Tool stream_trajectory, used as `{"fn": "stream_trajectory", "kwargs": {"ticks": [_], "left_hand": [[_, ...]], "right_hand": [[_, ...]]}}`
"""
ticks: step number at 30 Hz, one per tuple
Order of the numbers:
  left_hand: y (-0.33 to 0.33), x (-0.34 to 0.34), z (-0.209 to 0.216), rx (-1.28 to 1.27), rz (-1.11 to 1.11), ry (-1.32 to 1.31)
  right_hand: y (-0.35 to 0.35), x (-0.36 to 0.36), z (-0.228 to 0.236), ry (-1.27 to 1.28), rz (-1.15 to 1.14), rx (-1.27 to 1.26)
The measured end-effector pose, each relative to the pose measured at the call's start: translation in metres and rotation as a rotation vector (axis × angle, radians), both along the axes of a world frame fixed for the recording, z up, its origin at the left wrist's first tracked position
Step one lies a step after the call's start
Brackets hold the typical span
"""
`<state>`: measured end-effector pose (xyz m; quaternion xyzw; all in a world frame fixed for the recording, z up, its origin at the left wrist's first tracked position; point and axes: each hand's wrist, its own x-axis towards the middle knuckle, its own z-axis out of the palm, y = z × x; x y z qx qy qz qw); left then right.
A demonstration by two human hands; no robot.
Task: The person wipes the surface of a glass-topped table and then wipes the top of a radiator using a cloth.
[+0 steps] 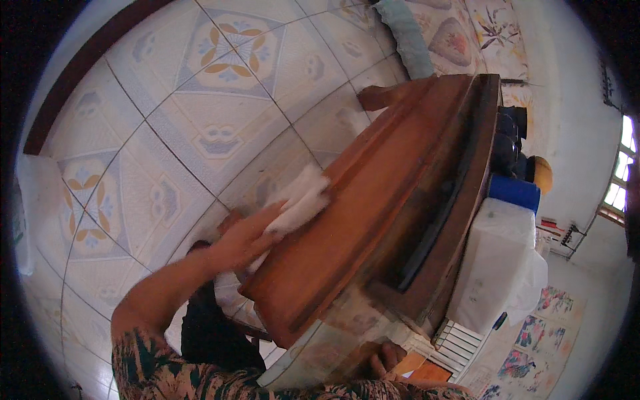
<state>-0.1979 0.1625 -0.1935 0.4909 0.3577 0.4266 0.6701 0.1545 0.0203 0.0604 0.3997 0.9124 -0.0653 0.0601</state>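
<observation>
My left hand (250, 235) is closed on a white cloth (301, 199), its edges smeared by motion. The cloth lies against the left edge of a long brown wooden cabinet (373, 180), whose reddish-brown face slants up and away from me. Close to my body, my right hand (385, 360) shows only in part, beside a pale see-through cover sheet (313, 347) on the cabinet's near end. Its fingers look dark and bent, and I cannot make out whether they grip anything.
A white-wrapped box (497, 263), a blue roll (515, 192) and dark round items (510, 137) line the cabinet's right side, along the wall. A white slatted rack (460, 345) is near my right hand. Patterned floor tiles (193, 120) spread to the left.
</observation>
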Motion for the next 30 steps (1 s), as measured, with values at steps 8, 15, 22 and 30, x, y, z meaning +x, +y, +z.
{"fn": "stream_trajectory", "kwargs": {"ticks": [8, 15, 22, 30], "left_hand": [[0.237, 0.092, 0.028, 0.043, 0.128, 0.105], [0.190, 0.069, 0.059, 0.350, 0.214, -0.045], [0.018, -0.003, 0.083, 0.385, 0.105, -0.074], [-0.084, -0.052, 0.104, -0.148, 0.070, -0.238]], "right_hand": [[-0.021, 0.021, -0.005, -0.036, -0.219, -0.273], [-0.003, -0.004, -0.008, 0.061, -0.079, -0.092], [0.004, -0.020, -0.017, 0.150, -0.032, 0.065], [0.033, -0.059, 0.014, 0.005, -0.054, -0.044]]}}
